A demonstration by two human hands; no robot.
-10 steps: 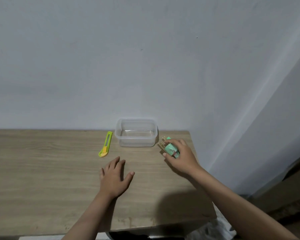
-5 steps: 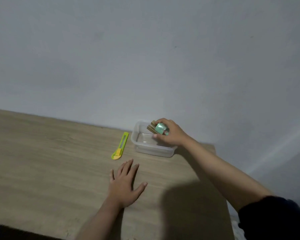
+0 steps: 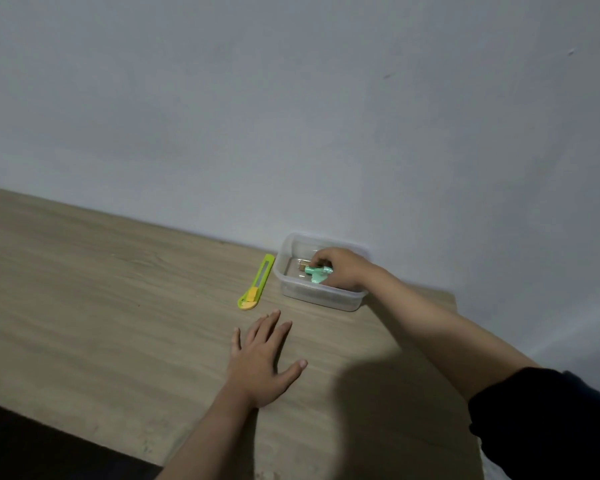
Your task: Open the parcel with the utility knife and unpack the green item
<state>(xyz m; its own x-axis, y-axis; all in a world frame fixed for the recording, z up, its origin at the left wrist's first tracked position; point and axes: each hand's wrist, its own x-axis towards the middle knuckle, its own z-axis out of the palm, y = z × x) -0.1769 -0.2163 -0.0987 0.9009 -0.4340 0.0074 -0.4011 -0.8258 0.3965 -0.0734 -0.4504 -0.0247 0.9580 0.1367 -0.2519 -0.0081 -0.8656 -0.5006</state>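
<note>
The wooden table [image 3: 101,306] carries three items. A clear plastic container [image 3: 321,299] stands at the far edge, near the wall. A green-yellow utility knife [image 3: 257,282] lies at its 9 o'clock. The left hand [image 3: 262,362] rests flat at its 7 o'clock.

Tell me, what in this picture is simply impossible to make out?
- Head view: the right hand covers part of the small green and brown object inside the clear plastic container; whether its fingers still grip it is unclear.
- The object is too small to identify.
- The green and yellow utility knife lies on the wooden table; its blade cannot be seen.
- The left hand hides the table under its palm.
</note>
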